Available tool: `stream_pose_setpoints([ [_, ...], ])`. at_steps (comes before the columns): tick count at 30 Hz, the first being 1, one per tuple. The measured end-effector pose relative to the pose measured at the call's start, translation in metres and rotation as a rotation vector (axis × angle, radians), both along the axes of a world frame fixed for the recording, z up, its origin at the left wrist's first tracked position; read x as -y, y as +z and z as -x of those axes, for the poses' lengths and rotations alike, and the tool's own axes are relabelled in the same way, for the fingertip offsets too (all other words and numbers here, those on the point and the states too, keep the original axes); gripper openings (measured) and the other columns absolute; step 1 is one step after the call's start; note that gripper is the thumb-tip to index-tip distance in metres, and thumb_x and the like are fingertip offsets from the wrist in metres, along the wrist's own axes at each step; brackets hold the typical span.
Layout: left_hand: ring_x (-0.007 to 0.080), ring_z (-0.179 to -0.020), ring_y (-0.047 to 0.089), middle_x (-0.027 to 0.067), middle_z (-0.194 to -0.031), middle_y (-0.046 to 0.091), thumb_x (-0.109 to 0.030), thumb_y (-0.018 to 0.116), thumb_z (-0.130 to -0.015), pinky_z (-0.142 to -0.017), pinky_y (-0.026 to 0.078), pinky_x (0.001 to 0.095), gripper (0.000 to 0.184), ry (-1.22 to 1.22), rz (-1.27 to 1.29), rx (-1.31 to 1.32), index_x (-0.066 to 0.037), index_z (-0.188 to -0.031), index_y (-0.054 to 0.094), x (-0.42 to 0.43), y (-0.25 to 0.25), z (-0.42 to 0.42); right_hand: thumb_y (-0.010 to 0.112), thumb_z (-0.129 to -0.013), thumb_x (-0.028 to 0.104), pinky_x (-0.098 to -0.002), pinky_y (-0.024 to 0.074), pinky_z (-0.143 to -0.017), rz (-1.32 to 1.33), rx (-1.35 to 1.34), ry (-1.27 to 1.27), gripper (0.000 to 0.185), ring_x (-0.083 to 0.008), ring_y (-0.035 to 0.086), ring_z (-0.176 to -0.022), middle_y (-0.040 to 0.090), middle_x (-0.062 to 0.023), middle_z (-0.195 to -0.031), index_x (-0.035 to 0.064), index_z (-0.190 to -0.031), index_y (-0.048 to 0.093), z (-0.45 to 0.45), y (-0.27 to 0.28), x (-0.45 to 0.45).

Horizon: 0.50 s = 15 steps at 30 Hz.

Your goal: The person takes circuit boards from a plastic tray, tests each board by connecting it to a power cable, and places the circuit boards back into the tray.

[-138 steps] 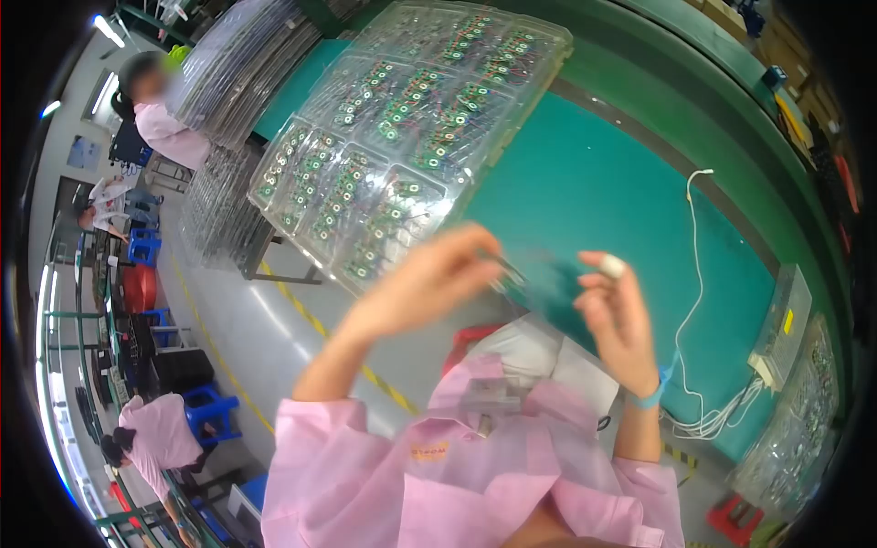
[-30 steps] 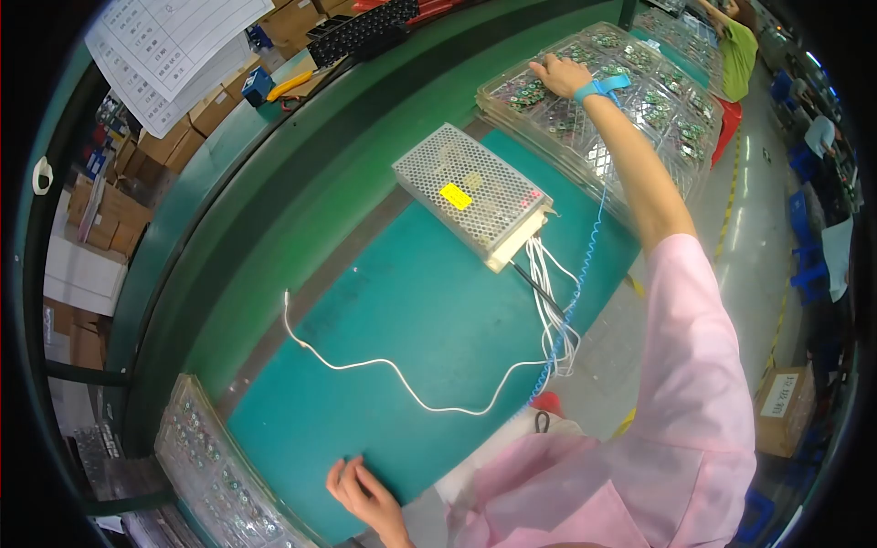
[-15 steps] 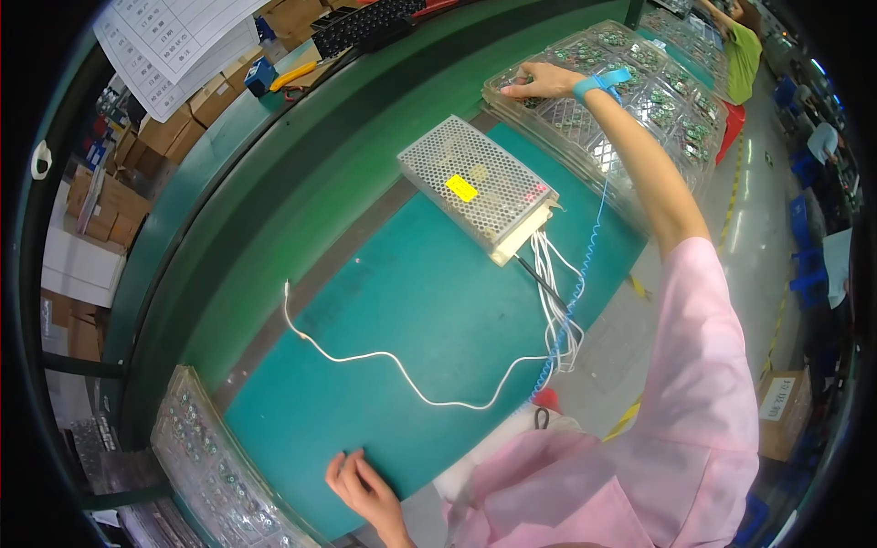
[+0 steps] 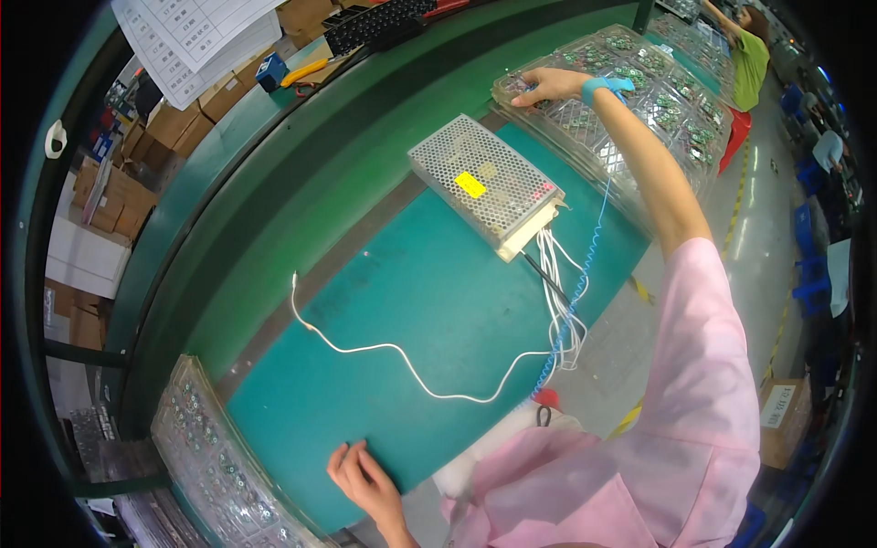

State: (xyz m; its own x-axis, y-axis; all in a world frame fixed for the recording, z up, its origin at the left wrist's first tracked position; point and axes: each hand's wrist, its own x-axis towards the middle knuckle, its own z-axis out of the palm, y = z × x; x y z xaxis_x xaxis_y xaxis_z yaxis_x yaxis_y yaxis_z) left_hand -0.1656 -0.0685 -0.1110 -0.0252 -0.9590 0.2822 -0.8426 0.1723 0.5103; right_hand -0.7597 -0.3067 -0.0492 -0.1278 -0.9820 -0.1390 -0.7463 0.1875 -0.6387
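Note:
My right hand (image 4: 554, 86), with a blue wrist strap (image 4: 606, 86), is over the near-left corner of a clear plastic tray (image 4: 630, 178) holding small green circuit boards (image 4: 699, 135). Its thumb and fingers are closed at that corner; what lies between them is too small to make out. My left hand (image 4: 365, 479) rests on the green mat (image 4: 438, 310), fingers loosely bent and apart, holding nothing. Between the hands sits a perforated metal power supply (image 4: 484, 178) with a yellow label. White wires (image 4: 559, 315) hang from its end, and one white cable (image 4: 402, 356) curves across the mat.
A second clear tray of boards (image 4: 215, 457) stands at the lower left. The strap's coiled blue cord (image 4: 585, 265) runs past the mat's right edge. Pliers with yellow handles (image 4: 304, 73) and paper forms (image 4: 196, 46) are at the upper left. A person in green (image 4: 751, 68) works farther off.
The whole view has shifted slightly. My right hand stays at the tray corner, its fingers turned a little more downward. My left hand keeps its place on the mat.

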Motion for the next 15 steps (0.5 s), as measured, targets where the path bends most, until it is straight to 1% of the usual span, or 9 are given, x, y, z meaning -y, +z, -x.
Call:
stream_pose_setpoints([
  [1,0.0241,-0.101,0.049,0.0134,-0.11,0.05,-0.003,0.048,-0.091,-0.082,0.042,0.0333,0.013,-0.007,0.001,0.004,-0.002,-0.096,0.06,0.0,0.0,0.0,0.068,-0.079,0.038,-0.0227,0.041,-0.054,0.037,0.058,0.006,0.037,-0.0108,0.05,-0.061,0.057,-0.004,-0.07,0.0032,-0.088,0.061,0.001,0.0,-0.002],
  [2,0.0241,-0.101,0.049,0.0134,-0.11,0.05,-0.003,0.048,-0.091,-0.082,0.042,0.0333,0.013,-0.005,0.0,0.002,-0.002,-0.096,0.06,0.0,-0.001,0.0,0.068,-0.079,0.038,-0.0227,0.041,-0.054,0.036,0.056,0.007,0.037,-0.0108,0.05,-0.061,0.057,-0.004,-0.07,0.0032,-0.088,0.061,0.002,-0.001,-0.003],
  [6,0.0244,-0.099,0.05,0.0132,-0.108,0.051,-0.003,0.048,-0.09,-0.082,0.042,0.0334,0.013,-0.009,0.016,-0.017,-0.002,-0.096,0.06,0.0,-0.001,0.0,0.068,-0.08,0.034,-0.0206,0.0401,-0.056,0.142,0.241,-0.228,0.032,-0.0101,0.05,-0.062,0.06,-0.0044,-0.075,0.0036,-0.088,0.061,0.008,-0.007,-0.008],
  [7,0.0244,-0.099,0.05,0.0132,-0.108,0.051,-0.003,0.048,-0.09,-0.082,0.042,0.0334,0.013,-0.008,0.018,-0.019,-0.002,-0.096,0.06,0.001,-0.001,0.001,0.068,-0.08,0.034,-0.0206,0.0401,-0.056,0.144,0.239,-0.227,0.032,-0.0101,0.05,-0.062,0.06,-0.0044,-0.075,0.0036,-0.088,0.061,0.008,-0.007,-0.009],
  [11,0.0264,-0.101,0.05,0.0134,-0.1,0.056,0.004,0.05,-0.085,-0.082,0.042,0.034,0.015,-0.033,0.047,0.001,-0.001,-0.095,0.061,0.001,0.003,0.002,0.069,-0.079,0.029,-0.0189,0.0386,-0.056,0.373,0.58,-0.434,0.028,-0.0097,0.052,-0.063,0.062,-0.0039,-0.078,0.0036,-0.088,0.062,0.0,-0.003,-0.01],
  [12,0.0264,-0.101,0.05,0.0134,-0.1,0.056,0.004,0.05,-0.085,-0.082,0.042,0.034,0.015,-0.03,0.05,-0.001,-0.001,-0.095,0.061,0.001,0.003,0.001,0.069,-0.079,0.029,-0.0189,0.0386,-0.056,0.375,0.578,-0.431,0.028,-0.0097,0.052,-0.063,0.062,-0.0039,-0.078,0.0036,-0.088,0.062,-0.001,0.0,-0.01],
  [15,0.0259,-0.102,0.05,0.0118,-0.099,0.056,0.003,0.051,-0.084,-0.083,0.042,0.0343,0.015,-0.043,0.061,-0.023,-0.001,-0.095,0.061,0.001,-0.001,-0.002,0.07,-0.078,0.025,-0.0179,0.0378,-0.056,0.34,0.851,-0.533,0.024,-0.0098,0.054,-0.067,0.063,-0.004,-0.08,0.0035,-0.089,0.064,-0.003,0.018,-0.014],
])
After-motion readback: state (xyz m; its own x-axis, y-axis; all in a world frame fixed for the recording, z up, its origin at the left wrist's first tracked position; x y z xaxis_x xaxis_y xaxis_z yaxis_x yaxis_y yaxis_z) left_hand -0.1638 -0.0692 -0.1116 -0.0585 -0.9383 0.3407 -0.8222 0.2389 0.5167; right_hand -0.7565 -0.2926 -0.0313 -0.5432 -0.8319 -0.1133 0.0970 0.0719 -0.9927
